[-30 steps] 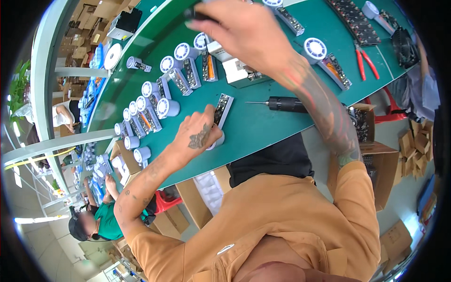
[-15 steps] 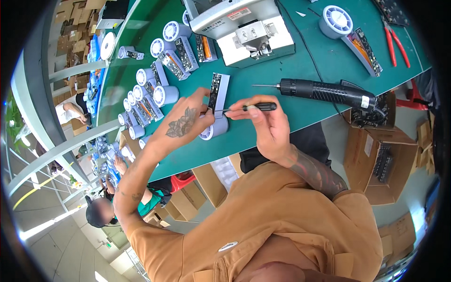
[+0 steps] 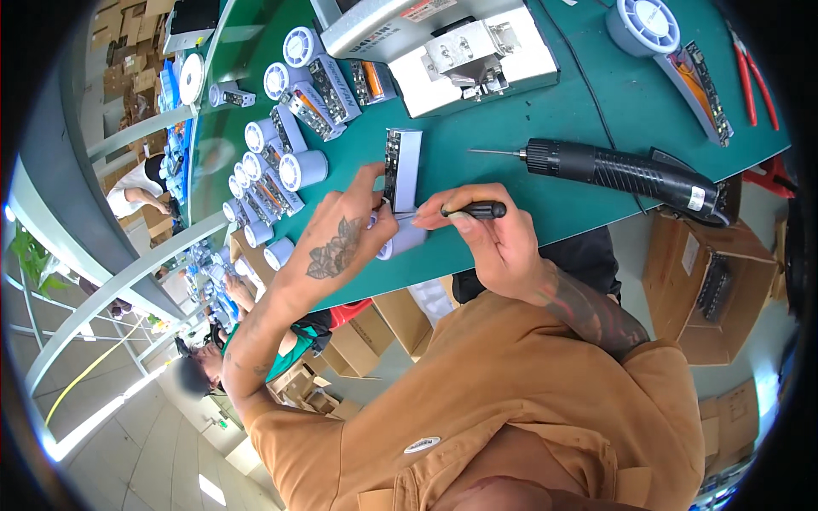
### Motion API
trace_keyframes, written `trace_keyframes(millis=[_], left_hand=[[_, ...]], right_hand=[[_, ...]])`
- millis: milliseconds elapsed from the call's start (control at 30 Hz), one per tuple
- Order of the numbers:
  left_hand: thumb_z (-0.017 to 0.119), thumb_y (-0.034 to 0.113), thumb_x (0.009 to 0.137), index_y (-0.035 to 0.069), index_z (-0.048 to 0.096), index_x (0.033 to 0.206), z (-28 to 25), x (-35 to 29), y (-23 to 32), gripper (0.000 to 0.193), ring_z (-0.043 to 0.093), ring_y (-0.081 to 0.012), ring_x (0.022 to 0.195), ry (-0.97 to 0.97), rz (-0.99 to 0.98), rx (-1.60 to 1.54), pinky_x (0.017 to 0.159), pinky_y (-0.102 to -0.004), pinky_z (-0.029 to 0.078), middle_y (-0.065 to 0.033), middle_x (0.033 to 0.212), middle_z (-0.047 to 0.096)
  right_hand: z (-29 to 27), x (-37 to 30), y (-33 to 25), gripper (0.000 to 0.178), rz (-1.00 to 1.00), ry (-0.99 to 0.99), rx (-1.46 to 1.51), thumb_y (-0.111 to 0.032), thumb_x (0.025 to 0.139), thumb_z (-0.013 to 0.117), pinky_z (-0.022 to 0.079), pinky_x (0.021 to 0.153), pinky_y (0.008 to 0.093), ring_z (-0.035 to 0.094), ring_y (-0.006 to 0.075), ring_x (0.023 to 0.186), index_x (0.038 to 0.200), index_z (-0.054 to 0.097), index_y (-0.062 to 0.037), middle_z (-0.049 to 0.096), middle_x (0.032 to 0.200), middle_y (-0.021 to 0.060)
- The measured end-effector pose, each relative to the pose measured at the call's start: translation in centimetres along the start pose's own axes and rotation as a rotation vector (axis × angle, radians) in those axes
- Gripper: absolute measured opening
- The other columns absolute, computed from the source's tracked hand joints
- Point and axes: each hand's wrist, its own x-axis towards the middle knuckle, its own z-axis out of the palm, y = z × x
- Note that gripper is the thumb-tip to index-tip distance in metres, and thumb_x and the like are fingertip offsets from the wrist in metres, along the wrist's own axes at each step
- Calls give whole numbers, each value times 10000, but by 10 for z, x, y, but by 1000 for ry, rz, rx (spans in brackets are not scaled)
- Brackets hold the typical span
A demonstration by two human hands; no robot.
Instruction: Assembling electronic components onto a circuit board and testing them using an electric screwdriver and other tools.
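Note:
A pale lavender handheld fan (image 3: 409, 170) lies on the green worktable, its handle pointing away from me and its narrow circuit board exposed along the left side. My left hand (image 3: 336, 238) is closed on the fan where handle and round head meet, thumb and fingertips pinching there. From the right, my right hand (image 3: 498, 243) grips a small screwdriver (image 3: 482, 209) by its black handle. Its shaft points left toward the same joint, and its tip is hidden near my fingers. The fan's round head (image 3: 403, 242) is partly covered by both hands.
Several similar fans (image 3: 303, 171) stand at the left. Beyond my hands is a white-and-grey machine with a metal fixture (image 3: 464, 51). An electric screwdriver (image 3: 618, 175), another open fan (image 3: 645, 27) and red-handled pliers (image 3: 751, 81) lie right. Cardboard boxes (image 3: 707, 289) stand below the table.
The view has shifted a little, so the table items at right appear farther right. My hands stay at the fan's joint, and the screwdriver's handle is tilted slightly differently.

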Motion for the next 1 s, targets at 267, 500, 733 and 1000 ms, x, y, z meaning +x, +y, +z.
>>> trace_keyframes(millis=[267,500,733,1000], left_hand=[[630,35,865,-79,474,1259,12,1,1,439,683,-386,731,11,14,-63,678,-383,525,-242,827,688],[653,55,862,-63,453,1207,7,6,9,415,731,-299,766,-53,-40,-222,684,-361,536,-231,845,715],[645,37,873,-62,452,1205,7,6,4,396,738,-287,785,-65,-71,-226,688,-336,537,-211,817,718],[656,64,891,-35,448,1269,2,6,10,442,692,-150,922,-122,-201,-308,786,-293,545,-182,954,739]], right_hand=[[-4,-10,5,161,-105,8,-97,-86,1039,482,556,856,361,701,262,991,1163,440,8,666,1105,204],[-9,-13,5,187,-178,-38,-50,-164,1066,403,572,884,474,687,353,995,1172,373,-13,590,1098,297],[-7,-14,4,150,-200,88,48,-92,1055,424,558,884,387,683,268,985,1167,408,7,626,1089,256],[-6,-13,4,165,-176,89,40,-97,1055,427,562,867,386,683,261,980,1182,397,5,631,1079,253]])
